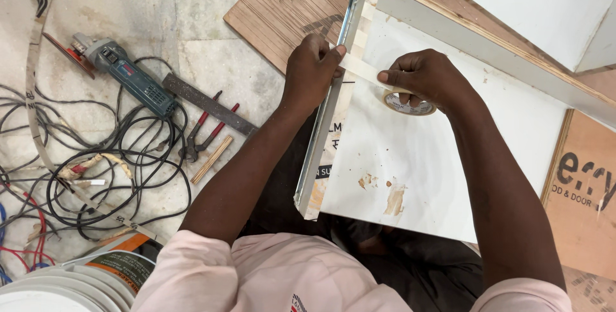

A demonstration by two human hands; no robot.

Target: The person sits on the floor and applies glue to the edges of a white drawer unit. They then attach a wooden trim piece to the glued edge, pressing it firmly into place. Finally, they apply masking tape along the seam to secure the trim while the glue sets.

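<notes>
A strip of tape runs taut between my two hands, over the upper left corner of the white panel that rests across my lap. My right hand is curled around the tape roll, thumb lying on the strip where it leaves the roll, so the roll hangs under my palm and pays out without slack. My left hand is closed down on the free end, thumb and fingertips pinching it against the panel's left edge, just where the metal rail runs along that edge; pressing there seems to keep the end from lifting while I pull from the other side. The rail lies flush against the panel's side from the upper corner down toward my knees, and beside it the panel's edge shows a pale band that may be tape already laid, though I cannot be sure. The panel face carries a few brown chips near its lower left. Behind it a plywood sheet lies flat on the floor, and a cardboard box sits at the right. Out to the left on the floor, well apart from my hands, are an angle grinder, a flat steel square, red-handled pincers, a short wood stick and a tangle of black cables. White buckets stand at the lower left corner of the view.
</notes>
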